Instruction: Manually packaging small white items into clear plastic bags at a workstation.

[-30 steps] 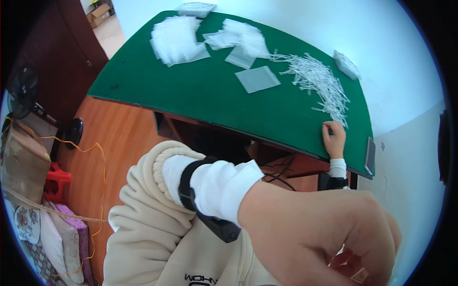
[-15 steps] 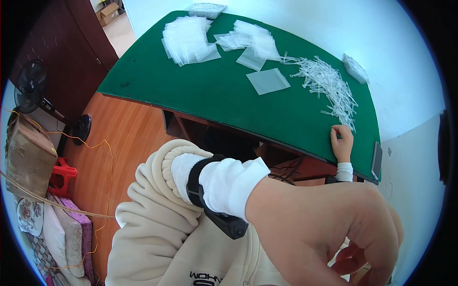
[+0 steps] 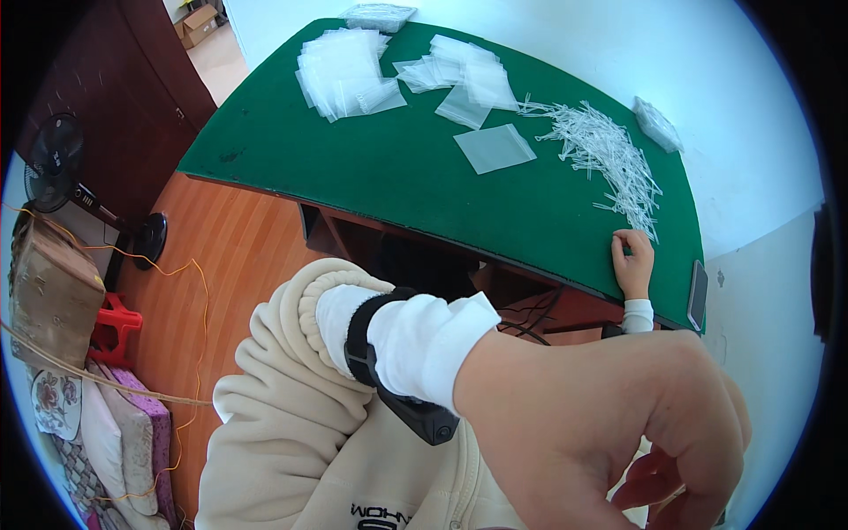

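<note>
Large and close in front of me, my left hand (image 3: 601,415) is raised, its fingers bent inward. What those fingers hold, if anything, is hidden behind the hand. My right hand (image 3: 633,263) rests at the table's right front edge, loosely closed, with nothing visible in it. Just beyond it lies a spread pile of thin clear plastic sticks (image 3: 605,155). A single clear zip bag (image 3: 495,148) lies flat left of the pile. Farther back are a fanned heap of clear bags (image 3: 477,75) and a larger stack of bags (image 3: 344,72).
The table (image 3: 353,168) has a green top. A phone (image 3: 698,296) lies at its right edge. Wrapped clear packs stand at the back, one far left (image 3: 378,18), one right (image 3: 657,124). At left are a black fan (image 3: 55,163), a red stool (image 3: 115,329) and cushions (image 3: 124,424).
The view shifts very slightly, so the table and bags appear a little higher and to the left. Both hands keep nearly the same pose.
</note>
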A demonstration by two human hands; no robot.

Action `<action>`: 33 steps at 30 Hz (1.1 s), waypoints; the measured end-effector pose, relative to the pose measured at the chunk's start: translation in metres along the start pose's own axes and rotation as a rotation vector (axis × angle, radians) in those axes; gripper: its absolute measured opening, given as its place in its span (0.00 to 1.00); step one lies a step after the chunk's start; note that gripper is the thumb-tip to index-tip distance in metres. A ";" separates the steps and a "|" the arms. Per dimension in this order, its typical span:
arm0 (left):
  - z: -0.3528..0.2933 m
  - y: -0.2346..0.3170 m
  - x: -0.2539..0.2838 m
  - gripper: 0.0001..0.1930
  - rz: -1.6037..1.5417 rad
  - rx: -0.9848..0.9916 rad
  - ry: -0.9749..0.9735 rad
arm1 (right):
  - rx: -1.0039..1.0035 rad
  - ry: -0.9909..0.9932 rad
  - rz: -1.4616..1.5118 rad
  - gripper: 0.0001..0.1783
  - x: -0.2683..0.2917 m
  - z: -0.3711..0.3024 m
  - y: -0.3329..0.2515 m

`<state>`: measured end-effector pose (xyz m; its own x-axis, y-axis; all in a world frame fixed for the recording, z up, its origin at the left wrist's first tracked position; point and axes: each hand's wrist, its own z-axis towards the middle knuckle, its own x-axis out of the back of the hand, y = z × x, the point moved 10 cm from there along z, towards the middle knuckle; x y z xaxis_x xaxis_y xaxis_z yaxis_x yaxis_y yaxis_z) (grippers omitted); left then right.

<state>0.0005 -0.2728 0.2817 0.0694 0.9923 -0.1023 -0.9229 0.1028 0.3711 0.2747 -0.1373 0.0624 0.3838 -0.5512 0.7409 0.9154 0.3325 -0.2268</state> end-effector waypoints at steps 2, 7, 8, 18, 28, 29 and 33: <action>0.000 0.001 0.001 0.03 0.002 -0.007 -0.004 | 0.003 -0.003 0.002 0.01 -0.001 0.000 -0.001; -0.003 -0.009 0.004 0.05 0.013 -0.021 -0.012 | -0.032 0.014 0.016 0.01 0.003 0.003 0.000; -0.009 -0.019 0.013 0.06 -0.008 -0.040 0.050 | -0.022 0.019 0.017 0.01 0.006 0.001 -0.002; -0.091 -0.052 0.170 0.04 0.494 0.549 0.728 | -0.031 0.037 0.036 0.02 0.008 -0.002 0.001; -0.192 -0.020 0.302 0.08 0.718 0.968 0.982 | 0.067 -0.267 0.036 0.01 0.010 0.015 -0.004; -0.193 -0.019 0.307 0.08 0.728 0.968 0.986 | 0.057 -0.296 0.047 0.01 0.012 0.021 -0.004; -0.194 -0.045 0.331 0.08 0.734 1.015 0.998 | 0.105 -0.294 0.055 0.03 -0.005 0.066 -0.011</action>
<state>-0.0091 0.0373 0.0519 -0.8942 0.4474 -0.0168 0.0066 0.0507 0.9987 0.2547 -0.0879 0.1032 0.3673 -0.2907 0.8835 0.8707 0.4416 -0.2167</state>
